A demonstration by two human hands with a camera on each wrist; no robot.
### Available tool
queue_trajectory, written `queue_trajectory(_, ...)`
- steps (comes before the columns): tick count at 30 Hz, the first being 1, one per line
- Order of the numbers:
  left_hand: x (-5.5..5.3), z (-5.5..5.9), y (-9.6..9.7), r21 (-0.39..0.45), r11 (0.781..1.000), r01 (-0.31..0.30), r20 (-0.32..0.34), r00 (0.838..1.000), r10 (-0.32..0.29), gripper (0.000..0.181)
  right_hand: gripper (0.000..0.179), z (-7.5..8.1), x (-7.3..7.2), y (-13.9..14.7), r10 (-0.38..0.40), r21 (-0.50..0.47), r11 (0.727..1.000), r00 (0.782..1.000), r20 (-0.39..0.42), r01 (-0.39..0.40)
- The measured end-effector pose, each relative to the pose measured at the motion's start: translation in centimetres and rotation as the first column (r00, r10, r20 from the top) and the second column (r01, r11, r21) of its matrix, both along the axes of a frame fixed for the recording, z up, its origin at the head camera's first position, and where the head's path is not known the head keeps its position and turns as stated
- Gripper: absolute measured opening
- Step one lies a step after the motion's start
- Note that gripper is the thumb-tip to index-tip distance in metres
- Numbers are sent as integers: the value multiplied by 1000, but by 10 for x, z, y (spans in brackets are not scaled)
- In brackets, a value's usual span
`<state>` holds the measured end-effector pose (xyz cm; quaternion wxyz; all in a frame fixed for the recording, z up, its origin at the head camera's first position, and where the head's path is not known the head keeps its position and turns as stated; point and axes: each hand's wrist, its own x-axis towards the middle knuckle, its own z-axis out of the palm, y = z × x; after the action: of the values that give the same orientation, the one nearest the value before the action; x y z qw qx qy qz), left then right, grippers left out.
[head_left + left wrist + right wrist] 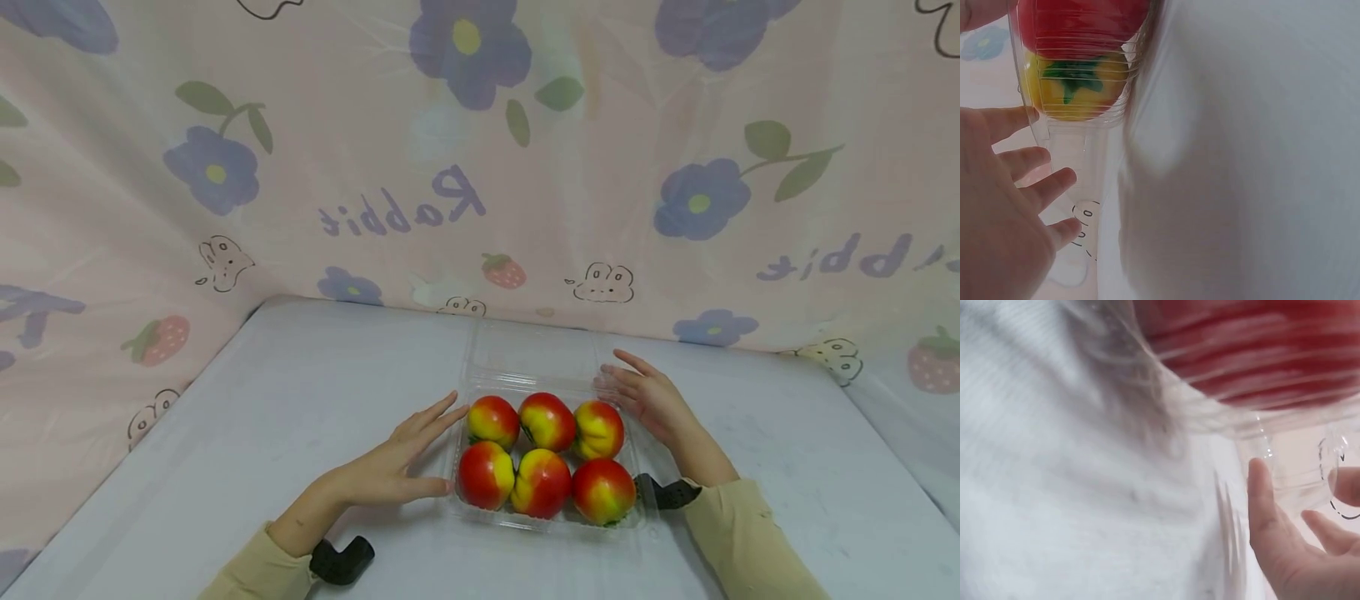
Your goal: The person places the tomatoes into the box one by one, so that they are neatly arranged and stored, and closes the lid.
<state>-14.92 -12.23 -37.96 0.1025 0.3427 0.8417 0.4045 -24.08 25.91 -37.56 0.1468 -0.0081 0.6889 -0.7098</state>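
A clear plastic clamshell box point(517, 525) lies on the table with its lid point(534, 350) folded back, away from me. Two rows of glossy red-and-yellow fruits point(542, 483) fill its base; a green leafy cap point(1074, 76) shows on one through the ribbed wall. My left hand point(401, 462) is at the box's left side, fingers straight and spread, fingertips right at the rim. At the back right corner, near the hinge, is my right hand point(651, 404). Its fingers are loosely extended and overlap the lid's right edge.
The white table point(315, 383) runs back to a pink curtain point(360, 142) printed with flowers and rabbits. A black strap piece point(342, 560) sits at the left wrist, and another black piece point(671, 493) at the right wrist beside the box.
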Motion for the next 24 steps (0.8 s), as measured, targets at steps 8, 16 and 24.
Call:
queue_trajectory(8,0,2,-1,-18,1000,19,-15,1000,-20,84,60,-1,1,4,38,19,999,988,-152,-35)
queue_trajectory(16,1,2,-1,-12,1000,18,-2,1000,-18,84,52,-1,3,6,64,65,997,966,-252,-49)
queue_trajectory(24,2,1,0,-2,1000,23,12,1000,-23,84,52,7,7,7,61,2,998,911,-409,-66)
